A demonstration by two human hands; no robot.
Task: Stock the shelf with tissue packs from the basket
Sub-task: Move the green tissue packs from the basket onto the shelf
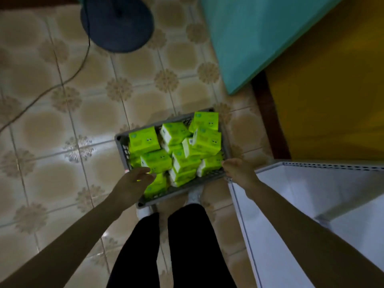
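A grey plastic basket (pixel 122 142) stands on the tiled floor in front of my feet, piled with several bright green tissue packs (pixel 144 140). My left hand (pixel 131 187) reaches over the basket's near left side, its fingers loosely spread and touching a green pack there. My right hand (pixel 239 172) is at the basket's near right corner, fingers held together against the rim; no pack is in it. The white shelf (pixel 311 196) stands just right of the basket, and its visible board is bare.
A dark round fan base (pixel 117 23) sits on the floor at the top, and a cable (pixel 62 84) runs from it to the left. A teal panel (pixel 249 38) and a yellow surface (pixel 332 90) fill the upper right. My legs and white shoes are below the basket.
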